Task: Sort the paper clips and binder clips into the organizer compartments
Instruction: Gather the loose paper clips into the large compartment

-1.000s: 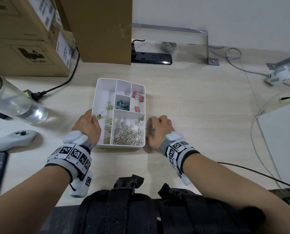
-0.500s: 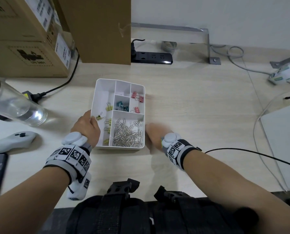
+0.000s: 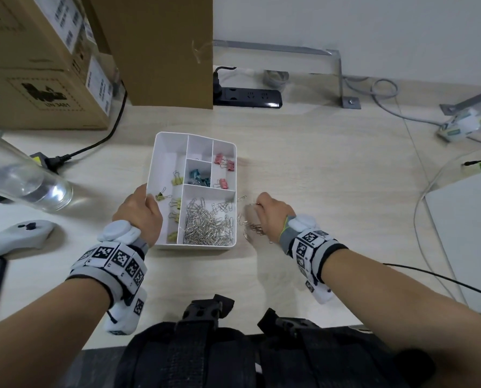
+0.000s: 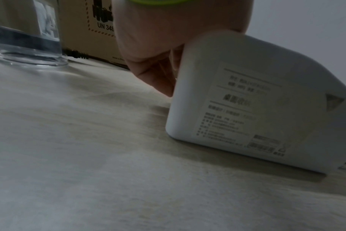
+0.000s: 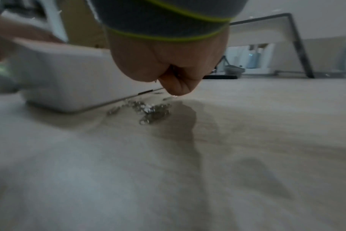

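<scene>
The white organizer [image 3: 155, 161] lies on the desk. Silver paper clips [image 3: 208, 222] fill its near right compartment. Yellow binder clips [image 3: 175, 206] lie in the long left one, teal binder clips [image 3: 198, 176] in the middle, pink binder clips [image 3: 224, 166] at the right. My left hand [image 3: 139, 210] grips the organizer's left wall [image 4: 257, 101], thumb inside. My right hand [image 3: 271, 215] is curled into a fist just right of the organizer [image 5: 69, 81], holding paper clips. Loose paper clips [image 3: 250, 226] lie on the desk under the right hand [image 5: 174, 75], and they show blurred [image 5: 148, 111] in the right wrist view.
A glass bottle [image 3: 18, 177] and a white controller [image 3: 15, 236] stand to the left. Cardboard boxes [image 3: 43, 63] and a power strip [image 3: 247, 98] are behind. Cables and a white device [image 3: 468, 233] lie at the right. A black bag [image 3: 233, 345] sits at the near edge.
My right hand was low on the desk beside the organizer, over the loose clips; it has now closed into a fist and lifted slightly. The left hand has kept its grip.
</scene>
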`<control>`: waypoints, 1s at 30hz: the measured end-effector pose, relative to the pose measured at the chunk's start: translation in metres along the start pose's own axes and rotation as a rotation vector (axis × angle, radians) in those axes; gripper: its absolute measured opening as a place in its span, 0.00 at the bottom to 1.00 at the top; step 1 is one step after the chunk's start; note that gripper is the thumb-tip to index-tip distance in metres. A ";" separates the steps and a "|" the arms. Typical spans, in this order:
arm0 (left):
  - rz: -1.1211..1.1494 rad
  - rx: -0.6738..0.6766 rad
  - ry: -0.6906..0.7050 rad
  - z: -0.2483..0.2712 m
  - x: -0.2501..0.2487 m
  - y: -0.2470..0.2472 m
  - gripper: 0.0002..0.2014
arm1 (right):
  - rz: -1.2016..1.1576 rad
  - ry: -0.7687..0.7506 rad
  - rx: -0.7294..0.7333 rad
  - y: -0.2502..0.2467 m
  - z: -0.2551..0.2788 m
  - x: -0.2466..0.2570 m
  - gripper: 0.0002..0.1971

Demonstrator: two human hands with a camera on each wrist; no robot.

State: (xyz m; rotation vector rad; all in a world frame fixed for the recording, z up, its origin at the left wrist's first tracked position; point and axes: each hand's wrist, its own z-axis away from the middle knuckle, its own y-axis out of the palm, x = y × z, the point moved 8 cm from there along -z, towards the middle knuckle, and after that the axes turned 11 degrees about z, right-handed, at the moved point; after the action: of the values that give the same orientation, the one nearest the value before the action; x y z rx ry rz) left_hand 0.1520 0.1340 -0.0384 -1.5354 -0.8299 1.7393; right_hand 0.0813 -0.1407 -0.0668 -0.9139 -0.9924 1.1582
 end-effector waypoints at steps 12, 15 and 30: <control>0.008 -0.008 0.009 -0.001 0.002 0.003 0.15 | -0.456 -0.161 -0.345 -0.080 -0.010 0.091 0.08; 0.000 0.052 -0.008 0.001 0.001 0.003 0.16 | -0.061 -0.292 -0.064 -0.039 -0.009 0.117 0.12; 0.022 0.057 -0.010 0.000 0.002 0.002 0.17 | -0.192 0.222 -0.054 -0.028 -0.005 -0.052 0.10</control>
State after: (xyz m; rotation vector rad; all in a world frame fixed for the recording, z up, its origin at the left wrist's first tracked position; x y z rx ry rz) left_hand 0.1517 0.1345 -0.0412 -1.5045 -0.7642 1.7720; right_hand 0.0886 -0.1968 -0.0493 -0.9459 -0.9112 0.8528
